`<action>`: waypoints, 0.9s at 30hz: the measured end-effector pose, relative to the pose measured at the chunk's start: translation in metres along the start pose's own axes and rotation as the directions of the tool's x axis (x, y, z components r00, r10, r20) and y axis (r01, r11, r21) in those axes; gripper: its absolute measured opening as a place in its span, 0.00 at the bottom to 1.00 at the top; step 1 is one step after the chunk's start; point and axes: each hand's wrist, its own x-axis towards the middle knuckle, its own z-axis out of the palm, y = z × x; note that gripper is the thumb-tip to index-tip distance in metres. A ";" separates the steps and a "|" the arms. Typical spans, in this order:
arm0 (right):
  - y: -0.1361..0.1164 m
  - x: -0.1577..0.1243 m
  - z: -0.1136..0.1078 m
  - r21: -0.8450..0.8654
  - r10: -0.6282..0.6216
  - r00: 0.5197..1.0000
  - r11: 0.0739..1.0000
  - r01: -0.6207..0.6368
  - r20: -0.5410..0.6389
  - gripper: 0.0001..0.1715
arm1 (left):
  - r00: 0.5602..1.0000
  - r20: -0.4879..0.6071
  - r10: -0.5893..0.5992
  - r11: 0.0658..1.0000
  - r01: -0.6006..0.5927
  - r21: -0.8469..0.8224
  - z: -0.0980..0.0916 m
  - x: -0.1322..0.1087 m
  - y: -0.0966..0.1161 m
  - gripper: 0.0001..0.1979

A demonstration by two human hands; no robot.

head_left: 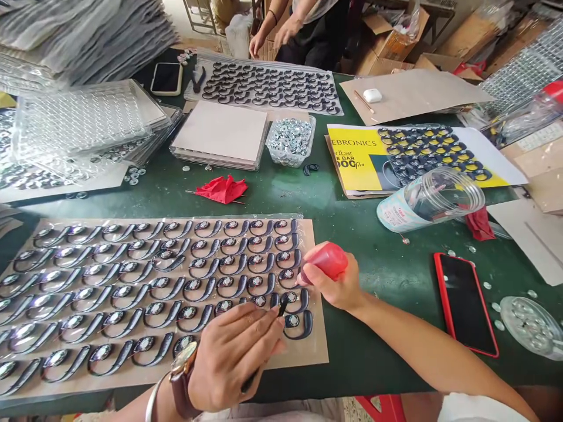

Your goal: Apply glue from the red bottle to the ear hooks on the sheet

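Note:
My right hand [341, 281] is closed around a small red squeeze bottle [329, 261]. Its narrow tip points left, close to a piece in the right-hand column of the sheet. In my left hand [240, 351], lower down, a slim black tweezer-like tool [284, 303] is gripped; my fingers hide much of it. Under and beside both hands lies a brown board [303, 351] covered by a clear plastic sheet. Rows of black hook-shaped pieces [299, 326] rest on it, many with a shiny round silvery part at one end.
Behind the board sit a red cloth [223, 190] and a plastic tub [290, 140] of silvery parts. To the right are a clear jar [428, 199], a red-edged phone [466, 305] and a round dish [533, 325]. Another person's hands [288, 32] are across the table.

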 end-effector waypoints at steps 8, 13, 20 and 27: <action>0.003 -0.006 0.006 0.022 -0.002 0.997 1.000 0.001 0.077 0.12 | 0.991 0.063 0.120 0.956 -0.133 0.263 0.012 -0.004 0.020 0.09; 0.003 -0.005 0.006 -0.002 -0.030 0.991 1.000 0.030 0.134 0.09 | 0.957 0.136 0.256 0.855 -0.290 0.430 0.018 -0.008 0.031 0.12; 0.007 -0.006 0.006 -0.122 -0.030 0.992 0.991 0.046 0.125 0.09 | 0.959 0.131 0.251 0.856 -0.283 0.432 0.018 -0.007 0.033 0.13; 0.004 -0.004 0.006 -0.116 -0.061 0.996 0.991 0.069 0.066 0.10 | 0.960 0.132 0.246 0.863 -0.279 0.421 0.017 -0.008 0.032 0.14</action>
